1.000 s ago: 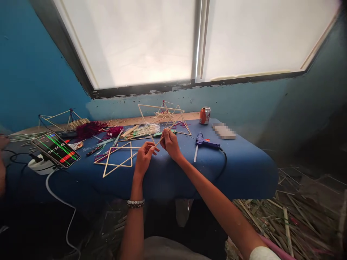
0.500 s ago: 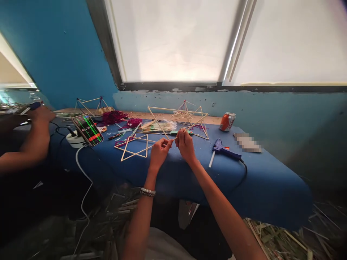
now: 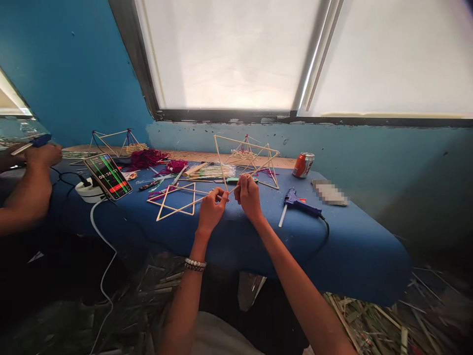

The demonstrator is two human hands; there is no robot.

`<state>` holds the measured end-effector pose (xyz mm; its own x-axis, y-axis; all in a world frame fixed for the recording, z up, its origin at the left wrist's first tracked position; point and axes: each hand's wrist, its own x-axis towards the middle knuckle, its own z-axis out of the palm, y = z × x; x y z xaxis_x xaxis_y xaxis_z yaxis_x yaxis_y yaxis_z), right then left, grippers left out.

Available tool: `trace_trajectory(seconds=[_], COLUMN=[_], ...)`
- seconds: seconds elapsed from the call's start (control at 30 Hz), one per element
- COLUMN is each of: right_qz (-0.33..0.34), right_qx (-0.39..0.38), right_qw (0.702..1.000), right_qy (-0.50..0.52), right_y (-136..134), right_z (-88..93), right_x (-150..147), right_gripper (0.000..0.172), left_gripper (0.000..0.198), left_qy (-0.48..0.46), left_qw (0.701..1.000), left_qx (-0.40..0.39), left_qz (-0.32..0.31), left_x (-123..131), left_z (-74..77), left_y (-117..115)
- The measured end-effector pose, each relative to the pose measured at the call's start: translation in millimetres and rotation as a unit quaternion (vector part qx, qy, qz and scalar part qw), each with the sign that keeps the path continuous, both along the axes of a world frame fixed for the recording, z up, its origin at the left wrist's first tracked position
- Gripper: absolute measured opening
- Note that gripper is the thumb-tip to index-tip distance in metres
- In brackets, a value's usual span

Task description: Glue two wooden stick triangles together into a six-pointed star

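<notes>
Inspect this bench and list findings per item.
surface: blue-covered table, cluttered.
job's things: stick frame held upright; flat stick star lying left of the hands.
clutter: orange can, purple yarn, glue gun, phone.
hands: left hand and right hand both pinch the stick frame's sticks.
cables: white cable runs off the table from the power strip; black glue gun cord curves right.
surroundings: blue wall, bright window, stick scraps on the floor, co-worker's hand far left.
</notes>
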<state>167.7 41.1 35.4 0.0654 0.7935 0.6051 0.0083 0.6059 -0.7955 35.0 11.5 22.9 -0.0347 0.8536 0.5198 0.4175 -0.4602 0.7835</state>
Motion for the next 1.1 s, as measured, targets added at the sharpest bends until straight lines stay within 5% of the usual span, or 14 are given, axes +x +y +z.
trace_trajectory(seconds=[0.37, 0.67, 0.9, 1.1], right_qz=[0.072, 0.213, 0.002, 0.025], right_qx=[-0.058, -0.166, -0.071, 0.020], right_qw=[0.993, 0.961, 0.997, 0.986], right_qy=[0.068, 0.053, -0.024, -0.164], right_y=[0, 3, -4, -14], right_z=[7.4, 6.2, 0.4, -5.9], right_x=[2, 4, 5, 6], right_gripper=[0.056, 0.055, 0.044, 0.016], left_gripper=[0.019, 0.033, 0.041, 0.032], left_qy=[-0.056, -0.176, -0.204, -0.184], left_qw=[0.998, 0.971, 0.972, 0.978], left_qx=[0.011, -0.009, -0.021, -0.007], left_qz=[-0.038, -0.162, -0.117, -0.097], left_x=[0, -12, -8, -7], left_z=[2.3, 6.9, 4.2, -1.5], left_y=[-2, -5, -2, -2])
